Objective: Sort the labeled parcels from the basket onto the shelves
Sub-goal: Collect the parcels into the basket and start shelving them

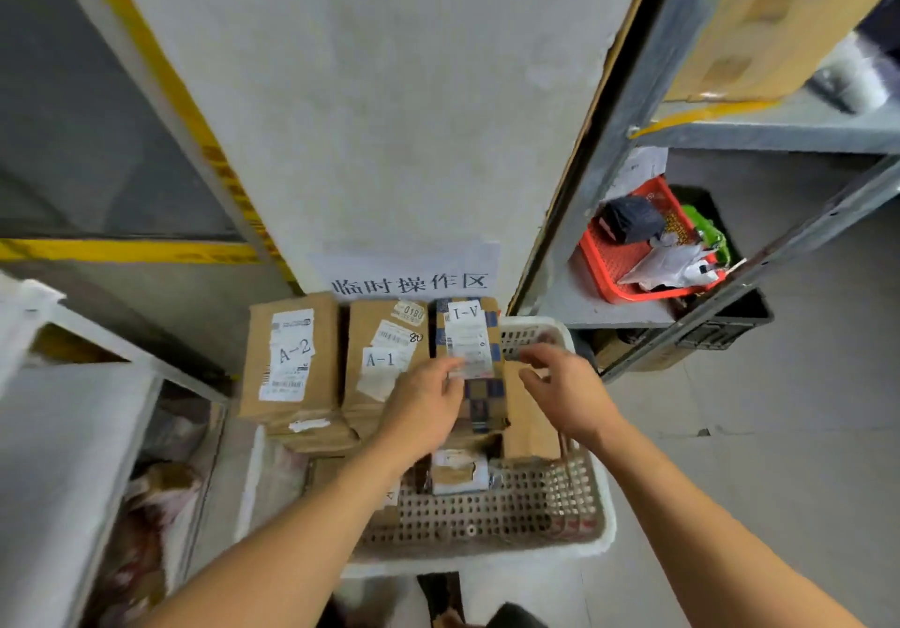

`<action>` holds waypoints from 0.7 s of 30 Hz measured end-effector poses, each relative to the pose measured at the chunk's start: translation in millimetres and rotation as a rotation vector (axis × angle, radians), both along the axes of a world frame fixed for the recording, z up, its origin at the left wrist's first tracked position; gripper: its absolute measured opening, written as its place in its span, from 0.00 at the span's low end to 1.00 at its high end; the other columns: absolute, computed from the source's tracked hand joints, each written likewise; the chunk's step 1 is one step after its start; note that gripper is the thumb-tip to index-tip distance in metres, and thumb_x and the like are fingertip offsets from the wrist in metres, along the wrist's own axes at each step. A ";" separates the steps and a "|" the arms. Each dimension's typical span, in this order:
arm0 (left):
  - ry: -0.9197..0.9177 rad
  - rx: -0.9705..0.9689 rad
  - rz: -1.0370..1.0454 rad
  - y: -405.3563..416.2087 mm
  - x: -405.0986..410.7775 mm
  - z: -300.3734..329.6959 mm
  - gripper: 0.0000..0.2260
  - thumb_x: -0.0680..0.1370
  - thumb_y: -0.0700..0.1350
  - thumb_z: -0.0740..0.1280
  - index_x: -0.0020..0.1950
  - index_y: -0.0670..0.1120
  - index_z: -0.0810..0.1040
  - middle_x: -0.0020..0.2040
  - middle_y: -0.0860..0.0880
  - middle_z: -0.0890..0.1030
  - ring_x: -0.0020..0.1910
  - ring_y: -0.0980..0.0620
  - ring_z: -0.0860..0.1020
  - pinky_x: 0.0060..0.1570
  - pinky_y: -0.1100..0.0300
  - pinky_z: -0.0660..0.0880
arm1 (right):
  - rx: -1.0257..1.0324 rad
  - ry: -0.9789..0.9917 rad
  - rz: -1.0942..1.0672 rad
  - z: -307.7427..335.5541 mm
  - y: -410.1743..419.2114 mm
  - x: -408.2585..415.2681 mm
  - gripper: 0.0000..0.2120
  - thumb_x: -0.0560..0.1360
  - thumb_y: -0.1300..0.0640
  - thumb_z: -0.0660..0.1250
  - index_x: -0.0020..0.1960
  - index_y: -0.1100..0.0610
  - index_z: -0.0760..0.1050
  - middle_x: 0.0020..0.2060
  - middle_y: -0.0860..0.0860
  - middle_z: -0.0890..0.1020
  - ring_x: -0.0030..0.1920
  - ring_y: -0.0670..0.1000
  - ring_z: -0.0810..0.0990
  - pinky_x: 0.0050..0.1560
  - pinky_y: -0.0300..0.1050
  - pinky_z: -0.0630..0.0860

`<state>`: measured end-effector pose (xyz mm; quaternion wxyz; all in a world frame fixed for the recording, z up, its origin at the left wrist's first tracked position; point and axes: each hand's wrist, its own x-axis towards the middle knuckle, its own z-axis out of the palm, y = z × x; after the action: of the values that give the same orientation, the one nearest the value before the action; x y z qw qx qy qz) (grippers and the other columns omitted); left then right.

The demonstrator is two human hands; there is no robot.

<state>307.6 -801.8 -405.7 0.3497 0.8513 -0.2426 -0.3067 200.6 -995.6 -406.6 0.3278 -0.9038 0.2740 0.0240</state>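
**Lifting the checkered parcel out of the basket**

Left of the work area, a brown parcel marked A-2 [292,359] stands on end against the wall. Just beside it stands a second brown parcel marked A-1 [384,359]. Leave both in place; they lean on each other, so sideways pressure may tip them.

The left hand [423,403] rests on the left edge of the checkered parcel [479,384], fingertips curled onto its white label. This parcel stands upright at the back of the white basket [487,559], touching the A-1 parcel. Its label reads upside down; it appears to say A-1. Confirm the code once the parcel is turned.

The right hand [560,384] hovers at the parcel's right edge with fingers spread and slightly bent. Whether it touches the cardboard cannot be told.

Recommended handling:
1. Bring the right hand against the right face so both palms clamp the parcel.
2. Grip the cardboard, not the label, which may peel.
3. Lift straight up, clear of the neighbouring box [528,427] and the basket rim.

Smaller parcels [458,471] remain on the basket floor.
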 end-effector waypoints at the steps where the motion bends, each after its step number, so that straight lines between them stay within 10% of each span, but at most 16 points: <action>1: -0.069 0.011 0.043 18.8 11.3 10.3 0.16 0.87 0.50 0.61 0.75 0.53 0.75 0.69 0.53 0.80 0.58 0.58 0.80 0.57 0.62 0.77 | -0.022 0.004 0.067 11.9 9.7 13.9 0.15 0.82 0.55 0.70 0.67 0.52 0.81 0.62 0.49 0.85 0.62 0.50 0.82 0.64 0.50 0.79; 21: -0.655 0.309 1.021 498.1 -11.2 207.2 0.19 0.85 0.51 0.63 0.76 0.50 0.74 0.73 0.48 0.78 0.71 0.45 0.74 0.66 0.51 0.74 | -0.066 -0.374 1.173 219.3 481.0 210.0 0.18 0.83 0.47 0.68 0.72 0.43 0.76 0.66 0.42 0.80 0.61 0.45 0.79 0.58 0.37 0.72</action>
<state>296.4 -303.8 -198.5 0.2326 0.9505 0.1471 0.1445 410.6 -514.7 -187.3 0.2742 -0.9025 -0.3304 0.0331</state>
